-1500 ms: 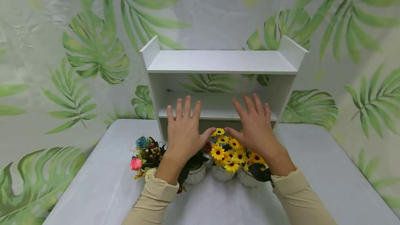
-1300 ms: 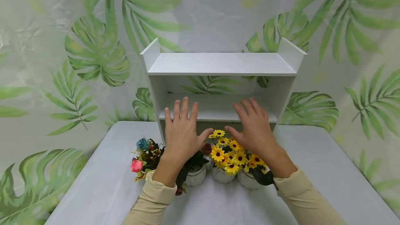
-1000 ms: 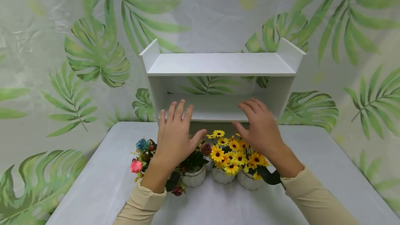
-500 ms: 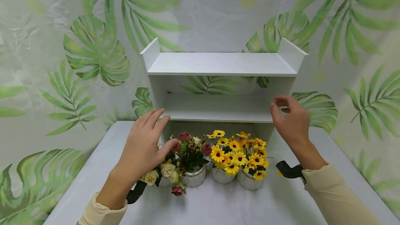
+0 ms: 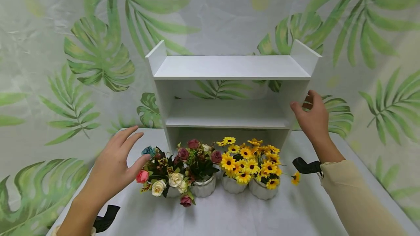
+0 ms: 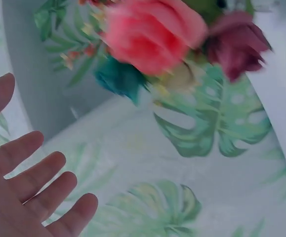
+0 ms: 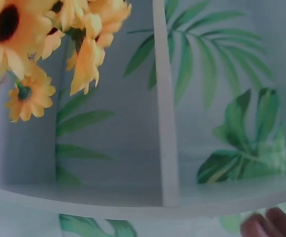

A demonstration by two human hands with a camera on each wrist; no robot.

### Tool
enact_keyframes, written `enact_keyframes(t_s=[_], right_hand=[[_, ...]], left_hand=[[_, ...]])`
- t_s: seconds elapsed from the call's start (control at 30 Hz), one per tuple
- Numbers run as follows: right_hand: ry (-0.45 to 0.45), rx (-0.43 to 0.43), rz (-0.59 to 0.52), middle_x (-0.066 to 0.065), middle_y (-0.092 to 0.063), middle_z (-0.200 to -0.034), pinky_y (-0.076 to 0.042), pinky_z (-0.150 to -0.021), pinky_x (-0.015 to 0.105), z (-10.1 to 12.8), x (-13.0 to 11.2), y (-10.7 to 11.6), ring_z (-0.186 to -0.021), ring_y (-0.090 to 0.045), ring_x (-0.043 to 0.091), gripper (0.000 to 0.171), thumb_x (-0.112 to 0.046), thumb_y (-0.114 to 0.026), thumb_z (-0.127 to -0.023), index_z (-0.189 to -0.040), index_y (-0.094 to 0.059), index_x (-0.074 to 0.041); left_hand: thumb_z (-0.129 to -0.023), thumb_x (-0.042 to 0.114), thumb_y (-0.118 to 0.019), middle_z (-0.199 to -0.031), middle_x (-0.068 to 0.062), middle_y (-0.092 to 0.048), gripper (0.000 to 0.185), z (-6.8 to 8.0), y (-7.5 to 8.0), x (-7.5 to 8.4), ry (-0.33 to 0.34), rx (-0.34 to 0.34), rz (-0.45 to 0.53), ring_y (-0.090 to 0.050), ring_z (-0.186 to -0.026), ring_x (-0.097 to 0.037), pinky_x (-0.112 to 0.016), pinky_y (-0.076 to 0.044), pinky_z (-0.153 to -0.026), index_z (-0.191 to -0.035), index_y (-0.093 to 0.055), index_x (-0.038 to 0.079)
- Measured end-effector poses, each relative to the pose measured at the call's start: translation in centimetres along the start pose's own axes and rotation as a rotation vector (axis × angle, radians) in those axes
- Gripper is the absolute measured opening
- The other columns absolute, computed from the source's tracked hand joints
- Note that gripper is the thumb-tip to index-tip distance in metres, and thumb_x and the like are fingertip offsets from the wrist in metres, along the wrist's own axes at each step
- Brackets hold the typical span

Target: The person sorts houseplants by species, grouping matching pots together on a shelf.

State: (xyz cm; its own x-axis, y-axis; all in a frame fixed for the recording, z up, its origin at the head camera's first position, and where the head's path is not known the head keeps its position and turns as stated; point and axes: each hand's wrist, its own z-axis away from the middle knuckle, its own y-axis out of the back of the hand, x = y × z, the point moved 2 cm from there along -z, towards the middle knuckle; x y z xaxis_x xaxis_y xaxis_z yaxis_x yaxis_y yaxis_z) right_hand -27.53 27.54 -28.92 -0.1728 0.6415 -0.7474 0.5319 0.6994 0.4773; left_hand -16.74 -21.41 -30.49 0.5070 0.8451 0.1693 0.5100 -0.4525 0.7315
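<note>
My left hand hovers over the table's left side with fingers spread and holds nothing. Just right of it stands a pot of mixed artificial roses, whose pink rose looms large in the left wrist view. Beside the right side panel of the white shelf unit, my right hand is raised with loosely bent fingers and nothing in them; whether it touches the panel I cannot tell. Dark red roses fill a white pot. Two pots of yellow sunflowers stand to their right.
The white-covered table bears the shelf unit at its back, with the flowerpots in a row before it. Behind hangs a leaf-printed backdrop. A single sunflower sticks out right. Black wrist mounts sit below the hands.
Both hands have moved apart from above the flowers in front of the shelf, the left going left and down, the right going right. The flowers and shelf stay put, now less covered.
</note>
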Motion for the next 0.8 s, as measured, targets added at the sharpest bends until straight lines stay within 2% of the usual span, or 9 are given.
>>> enact_keyframes(t_s=[0.07,0.17,0.3,0.4,0.53,0.63,0.7,0.8], right_hand=[[-0.021,-0.096,-0.001,0.026,-0.043,-0.149,-0.045,-0.102,0.062,-0.3,0.5,-0.3,-0.132,-0.048,0.045,0.071,-0.04,-0.051,-0.099,-0.155,-0.026,-0.006],[-0.028,-0.125,0.009,0.03,-0.045,-0.146,-0.044,-0.101,0.065,-0.5,1.3,-0.7,-0.131,-0.048,0.048,0.067,-0.039,-0.05,-0.1,-0.152,-0.031,-0.002],[-0.009,-0.09,0.059,0.033,-0.054,-0.135,-0.047,-0.096,0.064,-0.5,1.9,-1.1,-0.121,-0.055,0.049,0.054,-0.032,-0.045,-0.102,-0.142,-0.043,0.005],[0.037,-0.033,0.063,0.033,-0.059,-0.128,-0.049,-0.092,0.063,-0.7,1.9,-0.9,-0.115,-0.058,0.048,0.049,-0.03,-0.043,-0.103,-0.138,-0.048,0.005],[0.131,0.05,0.079,0.03,-0.067,-0.11,-0.052,-0.074,0.044,-1.3,1.3,-0.8,-0.099,-0.064,0.044,0.04,-0.028,-0.044,-0.103,-0.121,-0.059,0.005],[0.173,0.064,0.104,0.031,-0.067,-0.097,-0.046,-0.065,0.035,-1.5,1.0,-1.0,-0.088,-0.065,0.044,0.037,-0.025,-0.044,-0.103,-0.106,-0.061,0.008],[0.17,0.049,0.102,0.032,-0.066,-0.096,-0.05,-0.065,0.041,-1.5,1.0,-1.2,-0.089,-0.065,0.046,0.038,-0.025,-0.043,-0.103,-0.105,-0.06,0.009],[0.149,0.037,0.089,0.034,-0.066,-0.104,-0.052,-0.075,0.057,-1.6,1.2,-1.2,-0.096,-0.064,0.049,0.04,-0.024,-0.043,-0.103,-0.112,-0.06,0.01]], left_hand=[[-0.076,0.016,-0.083,-0.139,-0.022,-0.055,0.059,0.4,0.0,-0.7,0.017,0.017,0.019,-0.05,-0.126,-0.043,-0.06,-0.043,-0.098,-0.127,-0.06,0.0],[-0.075,0.011,-0.083,-0.137,-0.023,-0.055,0.056,1.0,-0.3,-1.9,0.053,0.029,0.048,-0.05,-0.123,-0.045,-0.061,-0.043,-0.095,-0.125,-0.061,-0.001],[-0.076,0.008,-0.082,-0.135,-0.026,-0.057,0.051,2.1,-1.0,-3.5,0.112,0.036,0.079,-0.05,-0.123,-0.047,-0.064,-0.041,-0.095,-0.121,-0.063,-0.003],[-0.08,0.01,-0.079,-0.132,-0.026,-0.057,0.046,3.0,-1.5,-4.6,0.165,0.026,0.1,-0.05,-0.123,-0.048,-0.065,-0.04,-0.095,-0.12,-0.063,-0.004],[-0.087,0.016,-0.074,-0.131,-0.025,-0.058,0.041,4.1,-2.3,-5.9,0.24,-0.013,0.099,-0.053,-0.12,-0.046,-0.063,-0.044,-0.09,-0.121,-0.062,-0.003],[-0.092,0.019,-0.069,-0.133,-0.024,-0.058,0.04,4.9,-3.0,-6.7,0.328,-0.08,0.13,-0.056,-0.118,-0.044,-0.06,-0.05,-0.086,-0.126,-0.06,-0.002],[-0.096,0.021,-0.065,-0.134,-0.023,-0.058,0.04,5.4,-3.6,-7.2,0.403,-0.155,0.169,-0.058,-0.117,-0.042,-0.057,-0.054,-0.084,-0.129,-0.058,0.0],[-0.099,0.019,-0.06,-0.135,-0.022,-0.059,0.039,6.0,-4.7,-7.6,0.498,-0.292,0.25,-0.06,-0.117,-0.041,-0.054,-0.055,-0.089,-0.134,-0.056,0.003]])
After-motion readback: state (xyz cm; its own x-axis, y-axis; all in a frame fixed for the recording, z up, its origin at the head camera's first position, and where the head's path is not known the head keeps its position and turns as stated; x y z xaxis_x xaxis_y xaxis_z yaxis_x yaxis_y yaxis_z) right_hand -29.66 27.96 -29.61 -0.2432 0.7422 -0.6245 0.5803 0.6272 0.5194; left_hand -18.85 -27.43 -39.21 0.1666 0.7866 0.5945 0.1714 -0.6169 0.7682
